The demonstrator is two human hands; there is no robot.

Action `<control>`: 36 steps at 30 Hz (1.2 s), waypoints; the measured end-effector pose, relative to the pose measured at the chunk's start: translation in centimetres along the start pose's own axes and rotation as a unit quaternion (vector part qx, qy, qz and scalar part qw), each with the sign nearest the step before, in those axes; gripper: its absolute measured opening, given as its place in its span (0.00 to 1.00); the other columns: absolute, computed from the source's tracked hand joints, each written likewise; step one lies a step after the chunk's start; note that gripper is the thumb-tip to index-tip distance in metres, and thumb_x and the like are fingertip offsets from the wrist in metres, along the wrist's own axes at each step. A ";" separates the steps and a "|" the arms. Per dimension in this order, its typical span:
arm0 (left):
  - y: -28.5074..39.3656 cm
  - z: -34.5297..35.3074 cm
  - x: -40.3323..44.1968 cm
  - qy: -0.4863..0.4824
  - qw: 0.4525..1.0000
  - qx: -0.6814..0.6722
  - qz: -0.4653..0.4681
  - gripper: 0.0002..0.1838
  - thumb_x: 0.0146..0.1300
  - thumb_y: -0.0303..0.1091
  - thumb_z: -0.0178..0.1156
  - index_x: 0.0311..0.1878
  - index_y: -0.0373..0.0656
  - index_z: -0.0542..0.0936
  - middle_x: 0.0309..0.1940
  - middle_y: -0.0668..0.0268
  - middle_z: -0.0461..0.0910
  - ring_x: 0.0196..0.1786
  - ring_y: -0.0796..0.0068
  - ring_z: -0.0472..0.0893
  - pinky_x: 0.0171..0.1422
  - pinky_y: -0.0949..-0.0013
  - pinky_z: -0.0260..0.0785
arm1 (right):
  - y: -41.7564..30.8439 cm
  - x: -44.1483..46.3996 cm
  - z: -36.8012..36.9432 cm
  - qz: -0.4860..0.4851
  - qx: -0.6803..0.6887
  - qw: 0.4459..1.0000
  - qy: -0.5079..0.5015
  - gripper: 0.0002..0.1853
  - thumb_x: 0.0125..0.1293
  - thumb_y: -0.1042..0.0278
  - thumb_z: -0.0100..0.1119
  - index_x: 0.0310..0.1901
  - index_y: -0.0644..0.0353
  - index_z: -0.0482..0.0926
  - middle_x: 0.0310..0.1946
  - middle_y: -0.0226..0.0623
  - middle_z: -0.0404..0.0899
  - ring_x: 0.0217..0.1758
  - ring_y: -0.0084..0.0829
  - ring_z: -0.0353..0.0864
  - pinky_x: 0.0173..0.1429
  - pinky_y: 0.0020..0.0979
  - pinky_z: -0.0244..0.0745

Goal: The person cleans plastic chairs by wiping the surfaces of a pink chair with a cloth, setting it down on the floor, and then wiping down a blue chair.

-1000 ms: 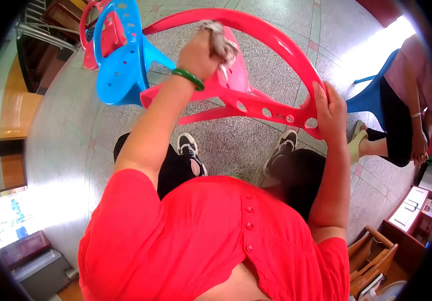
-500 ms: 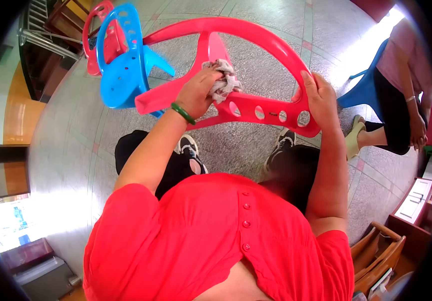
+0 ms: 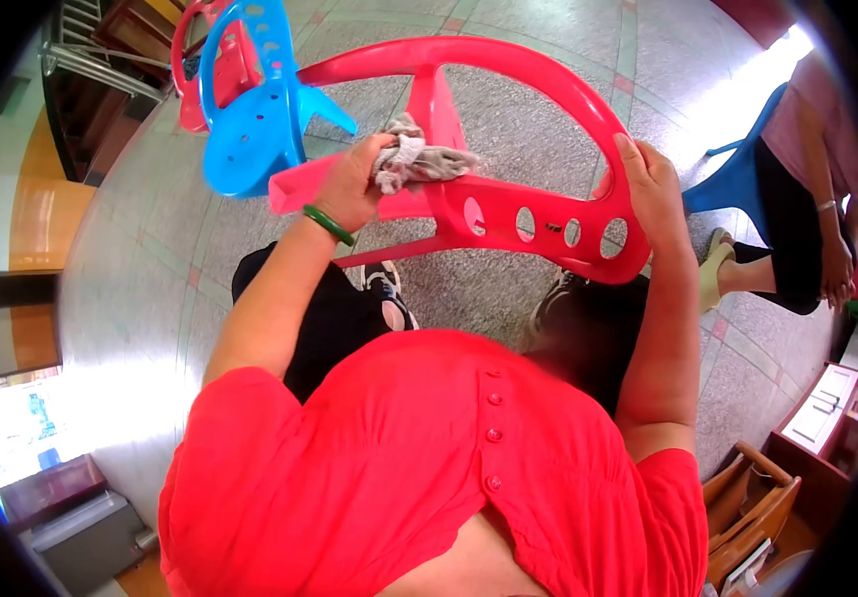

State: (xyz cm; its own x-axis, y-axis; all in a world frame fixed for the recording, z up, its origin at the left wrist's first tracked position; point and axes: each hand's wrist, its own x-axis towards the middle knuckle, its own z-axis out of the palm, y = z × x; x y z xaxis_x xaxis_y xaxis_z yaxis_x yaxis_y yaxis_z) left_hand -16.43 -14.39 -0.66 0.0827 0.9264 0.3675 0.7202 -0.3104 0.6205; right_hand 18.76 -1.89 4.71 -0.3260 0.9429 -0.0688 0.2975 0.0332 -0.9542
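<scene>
I have the left hand [image 3: 349,184] closed on a crumpled cloth [image 3: 414,164], against the tilted red chair [image 3: 508,194] ahead of me; my right hand [image 3: 656,189] grips its curved rim. Beyond, I see a seated person [image 3: 797,169] at right and a blue chair [image 3: 255,144] at left.

Nothing legible, only a blurred mark [image 3: 554,228] on the red chair [image 3: 499,217].
</scene>
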 end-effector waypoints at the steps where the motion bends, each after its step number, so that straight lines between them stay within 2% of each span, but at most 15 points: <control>1: -0.3 -0.9 -0.6 -0.017 0.999 0.035 -0.003 0.27 0.53 0.17 0.59 0.58 0.40 0.68 0.51 0.47 0.76 0.56 0.45 0.76 0.60 0.58 0.69 | -0.1 0.1 0.0 0.006 -0.010 1.000 0.007 0.22 0.74 0.51 0.48 0.39 0.66 0.79 0.19 0.34 0.79 0.21 0.22 0.78 0.29 0.26 0.72; 7: -0.5 -4.6 -1.9 -0.084 0.989 0.124 -0.002 0.26 0.53 0.19 0.61 0.56 0.41 0.68 0.50 0.50 0.77 0.54 0.47 0.76 0.57 0.58 0.69 | -0.3 0.1 0.1 -0.016 -0.034 0.999 0.002 0.22 0.74 0.50 0.48 0.39 0.66 0.79 0.19 0.34 0.79 0.21 0.22 0.78 0.29 0.26 0.72; 10: -0.2 -6.4 -3.0 -0.116 0.981 0.144 -0.062 0.26 0.52 0.18 0.61 0.56 0.42 0.69 0.49 0.51 0.77 0.55 0.48 0.76 0.57 0.58 0.70 | -0.1 -0.2 0.2 -0.015 -0.048 0.999 0.007 0.22 0.74 0.51 0.48 0.39 0.66 0.79 0.19 0.34 0.79 0.22 0.22 0.78 0.30 0.25 0.72; 12: -0.2 -7.8 -4.0 -0.134 0.968 0.169 -0.127 0.25 0.55 0.22 0.61 0.57 0.44 0.70 0.50 0.53 0.78 0.54 0.49 0.77 0.57 0.59 0.70 | 0.1 -0.3 0.3 0.003 -0.009 1.000 0.008 0.22 0.74 0.52 0.48 0.40 0.65 0.79 0.19 0.34 0.79 0.21 0.23 0.78 0.30 0.26 0.72; 13: 1.1 -8.6 -4.2 -0.145 0.965 0.203 -0.086 0.22 0.61 0.33 0.59 0.59 0.47 0.72 0.51 0.57 0.79 0.51 0.56 0.79 0.56 0.62 0.71 | 0.0 -0.4 0.4 0.001 -0.007 1.000 0.004 0.22 0.74 0.52 0.48 0.40 0.65 0.79 0.19 0.34 0.79 0.21 0.23 0.78 0.30 0.26 0.72; 14: 0.9 -8.9 -4.6 -0.143 0.964 0.205 -0.090 0.22 0.61 0.33 0.59 0.59 0.47 0.72 0.51 0.57 0.79 0.51 0.56 0.79 0.56 0.62 0.71 | -0.1 -0.5 0.3 0.000 -0.021 1.000 0.005 0.22 0.75 0.51 0.47 0.41 0.66 0.78 0.20 0.34 0.78 0.22 0.23 0.77 0.30 0.25 0.72; 17: 0.2 -9.7 -5.3 -0.136 0.951 0.062 -0.272 0.28 0.53 0.18 0.61 0.59 0.46 0.69 0.48 0.51 0.77 0.52 0.47 0.77 0.55 0.56 0.70 | -0.1 -0.4 0.3 -0.004 -0.043 0.999 0.011 0.22 0.74 0.51 0.48 0.42 0.65 0.79 0.20 0.34 0.78 0.22 0.23 0.78 0.30 0.26 0.72; 20: 1.3 -10.8 -4.5 -0.139 0.945 0.034 -0.294 0.28 0.53 0.19 0.60 0.59 0.46 0.70 0.48 0.51 0.77 0.53 0.46 0.76 0.56 0.55 0.70 | 0.0 -0.3 0.3 -0.007 -0.048 0.999 0.023 0.21 0.73 0.51 0.50 0.42 0.65 0.80 0.19 0.35 0.79 0.21 0.23 0.78 0.30 0.26 0.72; 21: 1.7 -11.4 -4.0 -0.176 0.940 0.109 -0.273 0.28 0.54 0.19 0.59 0.59 0.46 0.70 0.48 0.51 0.77 0.53 0.46 0.76 0.57 0.55 0.69 | 0.0 -0.3 0.3 -0.005 -0.046 0.999 0.025 0.21 0.73 0.51 0.50 0.43 0.65 0.80 0.19 0.35 0.79 0.21 0.23 0.78 0.29 0.26 0.72; 24: 1.4 -12.5 -2.5 -0.192 0.923 0.122 -0.309 0.26 0.54 0.19 0.58 0.58 0.46 0.72 0.49 0.53 0.78 0.53 0.48 0.76 0.56 0.56 0.70 | 0.4 -0.1 -0.2 -0.004 -0.031 0.998 0.047 0.22 0.73 0.51 0.50 0.43 0.65 0.80 0.19 0.35 0.79 0.21 0.23 0.77 0.29 0.26 0.71; 26: -1.6 -14.3 -2.0 -0.122 0.915 0.361 -0.135 0.24 0.54 0.19 0.58 0.56 0.47 0.73 0.48 0.55 0.78 0.52 0.50 0.78 0.54 0.56 0.71 | 0.2 -0.4 -1.8 0.005 -0.026 0.996 0.080 0.23 0.73 0.49 0.49 0.43 0.66 0.79 0.20 0.35 0.78 0.22 0.25 0.78 0.29 0.26 0.73; 28: -2.8 -17.2 -0.9 0.006 0.919 0.373 -0.125 0.21 0.53 0.22 0.60 0.52 0.47 0.76 0.45 0.57 0.80 0.48 0.50 0.79 0.52 0.55 0.72 | -0.7 -1.6 -3.6 0.015 -0.044 0.994 0.096 0.24 0.74 0.49 0.49 0.44 0.67 0.78 0.21 0.35 0.77 0.23 0.24 0.79 0.30 0.26 0.73; 30: -1.7 -19.8 0.1 0.116 0.863 0.490 -0.041 0.19 0.52 0.23 0.61 0.49 0.46 0.77 0.43 0.56 0.81 0.45 0.51 0.80 0.50 0.58 0.73 | -0.6 -2.2 -5.1 0.005 -0.037 0.993 0.115 0.24 0.74 0.48 0.48 0.44 0.67 0.78 0.21 0.35 0.77 0.24 0.23 0.78 0.31 0.26 0.74; 34: -0.3 -21.2 1.4 0.164 0.881 0.425 -0.125 0.19 0.52 0.31 0.64 0.49 0.45 0.76 0.44 0.55 0.81 0.46 0.54 0.81 0.50 0.58 0.73 | 0.2 -2.2 -7.1 -0.007 -0.062 0.986 0.158 0.24 0.74 0.49 0.48 0.43 0.68 0.78 0.21 0.33 0.76 0.24 0.22 0.78 0.32 0.25 0.74; 36: -5.6 -20.6 1.1 0.094 0.948 0.218 -0.213 0.17 0.54 0.29 0.63 0.48 0.42 0.77 0.42 0.57 0.82 0.43 0.61 0.83 0.50 0.62 0.73 | -0.6 -2.7 -6.9 -0.015 -0.057 0.982 0.177 0.22 0.75 0.51 0.48 0.41 0.66 0.78 0.20 0.30 0.75 0.23 0.20 0.76 0.30 0.23 0.72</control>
State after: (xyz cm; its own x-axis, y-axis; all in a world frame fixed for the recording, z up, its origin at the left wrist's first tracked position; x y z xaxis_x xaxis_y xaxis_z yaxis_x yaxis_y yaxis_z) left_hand -34.57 -16.05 10.54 -0.3751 0.8803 0.2905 0.8800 0.2397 0.4100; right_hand 25.66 -2.16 7.43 -0.0094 0.9964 0.0846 0.3983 0.0814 -0.9136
